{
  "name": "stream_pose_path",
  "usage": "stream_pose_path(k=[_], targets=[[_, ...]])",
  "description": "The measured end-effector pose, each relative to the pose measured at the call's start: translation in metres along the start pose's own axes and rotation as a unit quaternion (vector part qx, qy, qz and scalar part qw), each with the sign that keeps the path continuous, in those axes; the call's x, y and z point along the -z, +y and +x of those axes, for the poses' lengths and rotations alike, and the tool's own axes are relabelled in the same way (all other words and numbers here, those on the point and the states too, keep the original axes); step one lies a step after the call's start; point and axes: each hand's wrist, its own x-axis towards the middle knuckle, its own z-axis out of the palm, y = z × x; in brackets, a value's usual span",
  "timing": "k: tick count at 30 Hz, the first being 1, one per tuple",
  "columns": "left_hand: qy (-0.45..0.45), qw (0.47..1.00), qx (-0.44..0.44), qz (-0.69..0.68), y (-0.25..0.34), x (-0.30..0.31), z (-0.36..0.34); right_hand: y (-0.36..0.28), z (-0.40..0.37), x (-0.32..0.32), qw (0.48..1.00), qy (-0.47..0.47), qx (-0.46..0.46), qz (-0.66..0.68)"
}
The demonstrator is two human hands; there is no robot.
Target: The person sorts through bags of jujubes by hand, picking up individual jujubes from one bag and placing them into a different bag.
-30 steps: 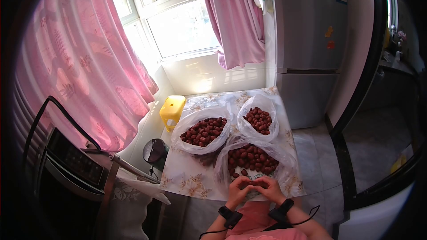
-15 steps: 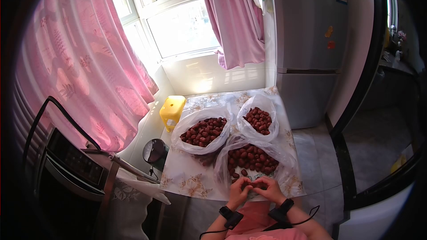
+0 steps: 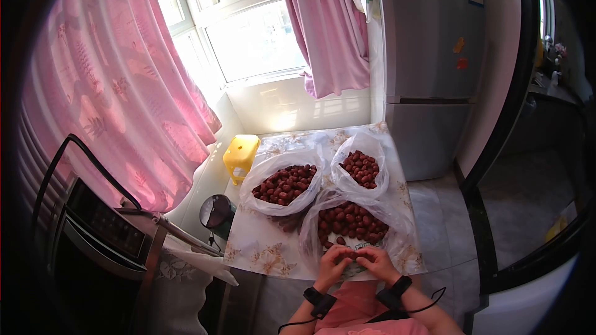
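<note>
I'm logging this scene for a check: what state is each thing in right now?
near bag, open, holding dates
left bag, open, full of dates
far bag, open, full of dates
date, pinched between both hands
left hand, fingertips shut on the date
right hand, fingertips shut on the date
fridge, doors shut
curtains, drawn aside
</note>
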Motion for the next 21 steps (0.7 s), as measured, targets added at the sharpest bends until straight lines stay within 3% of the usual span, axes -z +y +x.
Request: stream_pose_path(k=[7,11,14,16,18,21], targets=[[-0.038,0.997,0.005,0.074,0.013,0.003,0.001,-0.011,0.0,-0.002,0.985,-0.004,0.092,-0.149],[-0.038,0.995,0.005,0.093,0.019,-0.001,0.003,-0.014,0.0,-0.003,0.984,-0.005,0.085,-0.154],[-0.032,0.995,0.008,0.091,0.012,-0.001,0.002,-0.006,0.001,-0.003,0.993,-0.007,0.064,-0.102],[-0.027,0.996,0.015,0.084,0.01,-0.001,-0.002,-0.004,0.001,-0.006,0.998,0.014,0.015,0.053],[-0.017,0.995,0.07,-0.072,0.014,0.001,-0.004,-0.006,0.0,-0.002,0.999,0.012,0.011,0.032],[-0.019,0.992,0.019,-0.123,0.058,0.023,0.01,-0.011,0.001,-0.001,1.0,0.015,0.013,0.006]])
